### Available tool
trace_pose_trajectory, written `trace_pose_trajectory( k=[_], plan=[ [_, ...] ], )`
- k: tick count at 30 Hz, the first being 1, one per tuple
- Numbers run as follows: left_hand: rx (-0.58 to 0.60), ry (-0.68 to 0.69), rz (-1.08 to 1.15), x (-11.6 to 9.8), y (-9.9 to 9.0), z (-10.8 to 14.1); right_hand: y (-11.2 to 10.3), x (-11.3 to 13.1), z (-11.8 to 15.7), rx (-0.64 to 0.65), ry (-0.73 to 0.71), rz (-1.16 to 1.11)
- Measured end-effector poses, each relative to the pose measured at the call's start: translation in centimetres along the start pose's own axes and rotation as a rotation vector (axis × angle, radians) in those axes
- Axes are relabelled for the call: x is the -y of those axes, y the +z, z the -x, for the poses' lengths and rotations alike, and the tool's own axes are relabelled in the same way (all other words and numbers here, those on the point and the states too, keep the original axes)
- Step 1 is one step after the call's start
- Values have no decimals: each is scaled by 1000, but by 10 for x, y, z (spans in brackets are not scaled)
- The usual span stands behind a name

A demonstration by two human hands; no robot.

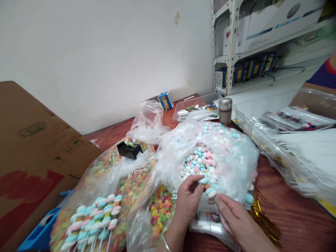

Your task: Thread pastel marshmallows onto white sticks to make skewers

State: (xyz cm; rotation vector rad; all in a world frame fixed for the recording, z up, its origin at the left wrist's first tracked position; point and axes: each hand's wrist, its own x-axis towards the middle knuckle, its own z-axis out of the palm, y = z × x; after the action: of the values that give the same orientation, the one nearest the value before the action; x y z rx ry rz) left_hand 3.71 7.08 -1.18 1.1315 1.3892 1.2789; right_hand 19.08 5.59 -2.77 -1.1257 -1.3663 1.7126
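Pinching a pastel candy between thumb and finger, your left hand sits at the mouth of a clear plastic bag full of such candies; your right hand is just beside it, fingers curved and close together, but you cannot tell if they hold a candy; gold twist ties lie right of your right hand; colourful ring candies lie left of your left hand; a black tape dispenser stands farther ahead of that hand.
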Motion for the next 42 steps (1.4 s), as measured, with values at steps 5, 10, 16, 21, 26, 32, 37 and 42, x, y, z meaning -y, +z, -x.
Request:
trace_pose_trajectory(
  k=[5,10,16,21,26,32,37,42],
  plan=[
    [19,87,-202,-7,-5,22,7,-7,-3,83,-28,108],
    [-109,73,-376,5,-40,56,19,-15,-8,97,-136,304],
    [-353,164,-914,19,-107,49,28,-22,-8,107,-120,491],
    [-267,102,-1105,28,-115,23,35,-24,-6,151,-128,535],
    [-342,75,-967,31,-110,25,43,-21,-3,176,-129,615],
    [-342,-207,-366,15,-109,48,64,-16,0,264,-154,773],
    [-332,-279,-206,8,-101,62,69,-16,2,318,-144,806],
    [-364,-237,-180,13,-95,75,66,-13,7,320,-156,676]
  ],
)
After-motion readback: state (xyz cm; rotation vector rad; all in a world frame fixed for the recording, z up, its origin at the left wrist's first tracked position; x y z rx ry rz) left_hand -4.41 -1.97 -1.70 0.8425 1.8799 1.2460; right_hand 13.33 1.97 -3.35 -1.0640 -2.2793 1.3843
